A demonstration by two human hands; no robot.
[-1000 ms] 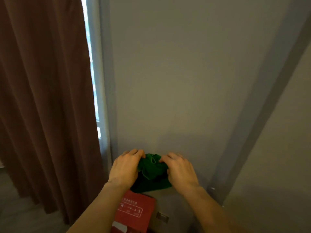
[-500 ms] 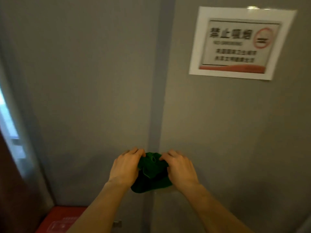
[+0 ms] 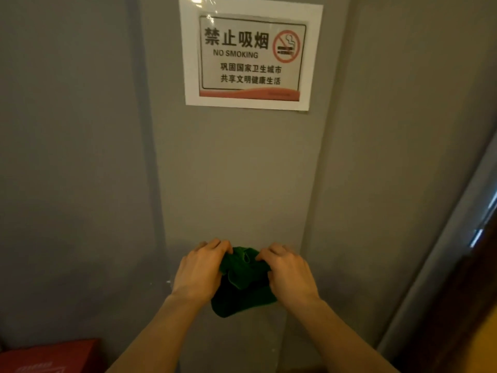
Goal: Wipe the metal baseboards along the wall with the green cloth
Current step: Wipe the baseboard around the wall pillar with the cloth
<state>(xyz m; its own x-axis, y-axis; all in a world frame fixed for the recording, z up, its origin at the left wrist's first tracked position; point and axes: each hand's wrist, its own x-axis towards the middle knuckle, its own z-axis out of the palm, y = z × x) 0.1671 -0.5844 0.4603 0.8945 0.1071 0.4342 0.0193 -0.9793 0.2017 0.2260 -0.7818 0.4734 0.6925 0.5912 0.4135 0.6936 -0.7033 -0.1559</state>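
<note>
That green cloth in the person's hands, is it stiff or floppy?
Probably floppy: the green cloth bunches into folds between the left hand and right hand. Its lower edge sags, so it likely drapes. It looks light.

Both forearms are bare to the picture's edge; the left hand (image 3: 200, 270) and right hand (image 3: 290, 273) wear no gloves, rings or watch.

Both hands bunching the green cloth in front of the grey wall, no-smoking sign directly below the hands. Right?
Not quite. The head view shows the no-smoking sign on the grey wall above the hands, not below them. The rest holds: the left hand and right hand are both bunching the green cloth in front of that wall.
</note>
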